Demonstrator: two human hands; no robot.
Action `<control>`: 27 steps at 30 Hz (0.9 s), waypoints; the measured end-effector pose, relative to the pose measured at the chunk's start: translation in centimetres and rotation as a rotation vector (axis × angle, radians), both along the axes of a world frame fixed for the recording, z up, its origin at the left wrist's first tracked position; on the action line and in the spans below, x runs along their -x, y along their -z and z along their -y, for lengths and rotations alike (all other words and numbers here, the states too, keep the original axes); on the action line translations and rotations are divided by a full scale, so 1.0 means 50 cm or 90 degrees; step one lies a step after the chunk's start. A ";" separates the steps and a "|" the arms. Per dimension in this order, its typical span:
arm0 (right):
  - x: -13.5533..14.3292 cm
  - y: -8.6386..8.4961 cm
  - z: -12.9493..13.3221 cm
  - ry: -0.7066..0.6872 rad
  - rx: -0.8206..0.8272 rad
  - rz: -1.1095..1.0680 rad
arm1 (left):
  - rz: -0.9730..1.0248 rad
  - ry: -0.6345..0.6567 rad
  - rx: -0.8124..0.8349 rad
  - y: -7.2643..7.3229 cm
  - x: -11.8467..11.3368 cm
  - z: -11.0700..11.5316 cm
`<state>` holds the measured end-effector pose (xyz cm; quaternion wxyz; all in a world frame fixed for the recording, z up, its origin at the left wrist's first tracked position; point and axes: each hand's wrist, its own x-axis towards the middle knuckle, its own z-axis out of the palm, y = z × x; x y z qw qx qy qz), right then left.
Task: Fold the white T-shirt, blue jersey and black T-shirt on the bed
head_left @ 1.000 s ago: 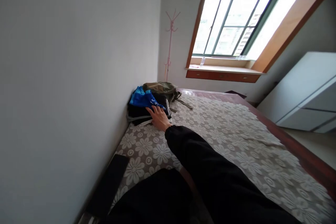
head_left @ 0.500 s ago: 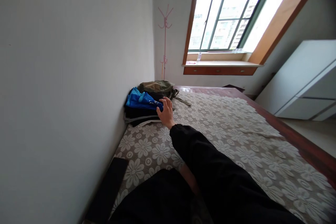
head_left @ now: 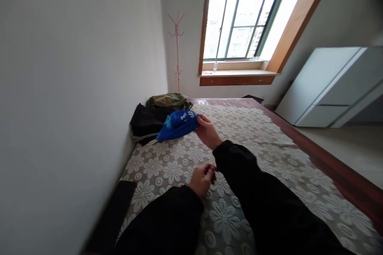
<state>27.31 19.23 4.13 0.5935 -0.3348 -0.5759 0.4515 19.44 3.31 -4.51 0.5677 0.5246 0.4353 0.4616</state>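
Near the wall side of the bed, the right hand (head_left: 208, 131) pinches the edge of a bright blue fabric item w/ white print (head_left: 178, 124), thumb on top, fingers underneath and mostly hidden; the item hangs low over the bed cover, its far end touching or just above it, can't tell which. Print on the blue fabric is too small to read. Left hand (head_left: 202, 178) sits closer to the body, fingers curled in, hovering over the cover; whether it holds anything can't be made out. Both arms are in black sleeves, cut off at the frame bottom. Just behind the blue item lies a dark folded pile of clothes (head_left: 146, 122) against the white wall (head_left: 74, 79), w/ an olive-green bag or garment (head_left: 167, 101) beyond it, partly hidden. Under all this is a grey lace-style bed cover w/ white flower pattern (head_left: 269, 159) on a reddish wood bed frame (head_left: 338, 173). A flat black object (head_left: 115, 211) lies at the wall edge, lower end cut off. Farther back: thin pink coat stand (head_left: 176, 50) in the corner, green-framed window (head_left: 239, 18), white cabinet (head_left: 326, 87) at right.
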 end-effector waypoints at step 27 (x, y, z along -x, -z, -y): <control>-0.496 0.183 0.258 0.101 -0.127 0.464 | -0.268 -0.038 -0.143 -0.039 0.000 0.011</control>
